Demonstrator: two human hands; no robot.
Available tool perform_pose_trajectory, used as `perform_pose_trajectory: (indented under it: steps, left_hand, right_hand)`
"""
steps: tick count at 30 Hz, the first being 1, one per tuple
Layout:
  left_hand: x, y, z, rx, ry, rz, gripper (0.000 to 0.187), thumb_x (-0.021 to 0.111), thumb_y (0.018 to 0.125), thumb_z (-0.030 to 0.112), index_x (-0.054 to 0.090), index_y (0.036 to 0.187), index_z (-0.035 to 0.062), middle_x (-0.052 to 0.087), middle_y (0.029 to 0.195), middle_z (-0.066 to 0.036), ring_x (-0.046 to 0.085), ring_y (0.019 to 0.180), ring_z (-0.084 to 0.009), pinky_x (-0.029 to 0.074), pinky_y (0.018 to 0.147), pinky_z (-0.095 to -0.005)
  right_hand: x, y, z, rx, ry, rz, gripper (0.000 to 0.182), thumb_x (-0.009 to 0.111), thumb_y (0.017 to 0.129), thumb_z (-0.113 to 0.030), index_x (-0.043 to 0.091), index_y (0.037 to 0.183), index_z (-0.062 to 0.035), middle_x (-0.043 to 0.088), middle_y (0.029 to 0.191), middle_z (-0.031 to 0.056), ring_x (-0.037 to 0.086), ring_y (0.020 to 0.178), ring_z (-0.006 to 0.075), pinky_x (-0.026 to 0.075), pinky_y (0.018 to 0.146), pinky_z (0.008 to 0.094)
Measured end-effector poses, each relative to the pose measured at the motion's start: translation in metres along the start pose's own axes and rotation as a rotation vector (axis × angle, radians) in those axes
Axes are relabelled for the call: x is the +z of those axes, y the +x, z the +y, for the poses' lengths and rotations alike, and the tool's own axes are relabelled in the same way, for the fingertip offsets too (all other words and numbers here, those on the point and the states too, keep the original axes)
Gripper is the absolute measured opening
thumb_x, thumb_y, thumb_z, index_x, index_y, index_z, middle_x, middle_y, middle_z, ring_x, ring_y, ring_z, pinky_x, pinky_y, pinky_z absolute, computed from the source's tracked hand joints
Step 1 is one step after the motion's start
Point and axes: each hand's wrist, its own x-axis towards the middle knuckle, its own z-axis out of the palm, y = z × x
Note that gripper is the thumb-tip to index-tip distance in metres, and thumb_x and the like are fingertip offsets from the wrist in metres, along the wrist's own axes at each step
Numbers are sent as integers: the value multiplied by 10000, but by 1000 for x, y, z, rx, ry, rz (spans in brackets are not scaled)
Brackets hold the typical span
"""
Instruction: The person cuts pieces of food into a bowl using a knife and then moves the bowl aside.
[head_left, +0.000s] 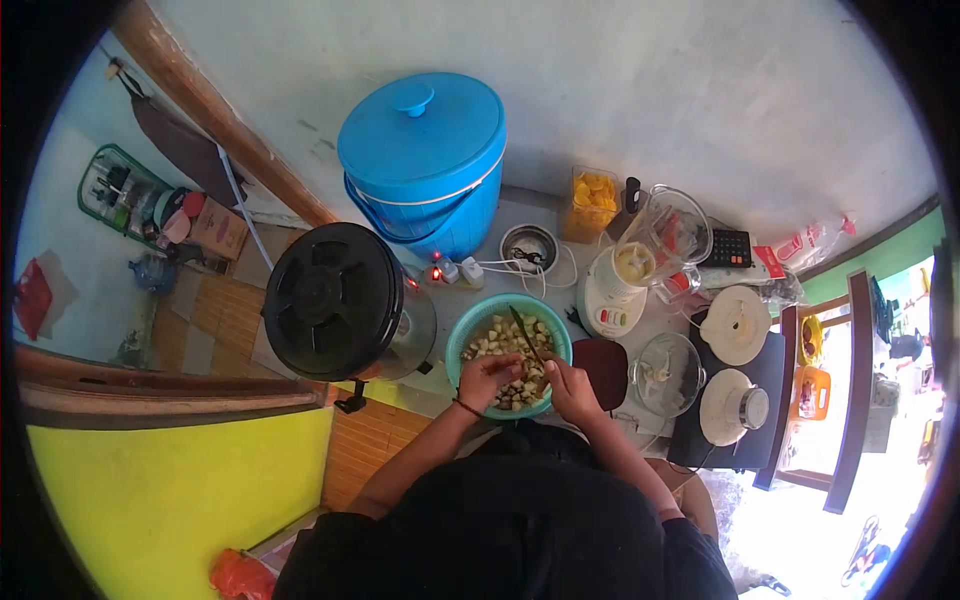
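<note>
A teal plastic bowl (457, 345) stands in front of me, filled with small pale food cubes (497, 340), some with dark edges. My right hand (573, 391) is closed round the handle of a knife (523, 328) at the bowl's right side. The dark blade slants up and left over the cubes. My left hand (486, 381) is over the bowl's near left part, with its fingers curled together. Whatever lies between those fingers, if anything, is too small to make out.
Behind the bowl stand a blue lidded bucket (425, 150) and a container with a black lid (330, 300). To the right are a white blender (612, 295), a clear bowl (668, 375) and two pale round lids (735, 325). A power strip (458, 270) with cables lies behind.
</note>
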Motion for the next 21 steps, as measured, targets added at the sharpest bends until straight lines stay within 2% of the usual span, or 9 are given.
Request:
perform_pose_trajectory:
  steps: [2, 3, 6, 9, 12, 15, 18, 20, 21]
  left_hand:
    - [9, -3, 4, -62, -173, 60, 280, 683, 827, 7, 631, 1096, -51, 673, 999, -116, 664, 887, -188, 551, 812, -281]
    - [11, -4, 4, -56, -184, 49, 277, 686, 828, 12, 631, 1092, -52, 673, 996, -117, 665, 881, -187, 555, 799, -278]
    - [13, -4, 2, -24, -199, 39, 275, 696, 830, 28, 632, 1083, -58, 677, 982, -123, 670, 858, -183, 566, 762, -269]
    - [15, -4, -4, 15, -191, 85, 276, 701, 829, 39, 633, 1073, -70, 683, 957, -128, 675, 828, -181, 573, 737, -264]
    - [21, -7, 1, 23, -189, 128, 261, 702, 828, 38, 639, 1054, -77, 688, 931, -130, 675, 803, -175, 574, 726, -261]
    - [21, -6, -1, 40, -144, 134, 248, 703, 828, 36, 644, 1039, -81, 689, 918, -128, 673, 789, -171, 572, 714, -255]
    - [22, -8, 1, 28, -115, 136, 222, 697, 835, 42, 654, 1021, -71, 686, 902, -113, 663, 763, -156, 541, 666, -237]
    - [22, -8, -6, 25, -111, 138, 195, 688, 848, 57, 669, 1013, -44, 681, 882, -94, 646, 725, -132, 487, 589, -211]
    - [22, -8, -8, 4, -138, 144, 193, 690, 849, 65, 670, 1008, -42, 680, 879, -91, 646, 727, -130, 493, 596, -212]
  right_hand:
    - [-1, -3, -13, -45, -10, -35, 390, 416, 992, -318, 542, 1218, -27, 652, 749, 203, 666, 741, 365, 511, 681, 415]
    - [-1, -4, -17, -67, -15, -52, 398, 408, 993, -317, 522, 1249, -35, 650, 761, 209, 663, 747, 375, 509, 683, 421]
    - [5, -3, -7, -135, -91, -48, 416, 372, 1008, -291, 467, 1328, -44, 619, 680, 127, 649, 662, 277, 502, 672, 369]
    - [3, -4, -9, -137, -104, -64, 425, 384, 1004, -279, 427, 1375, -76, 610, 671, 136, 649, 653, 280, 501, 662, 364]
    - [1, -5, -13, -137, -138, -88, 434, 391, 998, -257, 396, 1404, -105, 613, 689, 163, 644, 652, 324, 499, 652, 376]
    - [3, -6, -10, -170, -173, -62, 447, 391, 990, -229, 368, 1421, -111, 627, 725, 206, 642, 689, 384, 500, 651, 426]
    - [5, -6, -6, -204, -199, -31, 426, 395, 983, -226, 394, 1393, -109, 633, 763, 245, 627, 725, 433, 495, 645, 489]
    - [5, -7, -10, -155, -328, -38, 394, 405, 979, -235, 427, 1350, -105, 631, 769, 257, 625, 734, 441, 491, 637, 515]
    - [6, -7, -12, -130, -392, -41, 379, 410, 977, -239, 443, 1329, -102, 630, 773, 263, 624, 739, 445, 489, 633, 527]
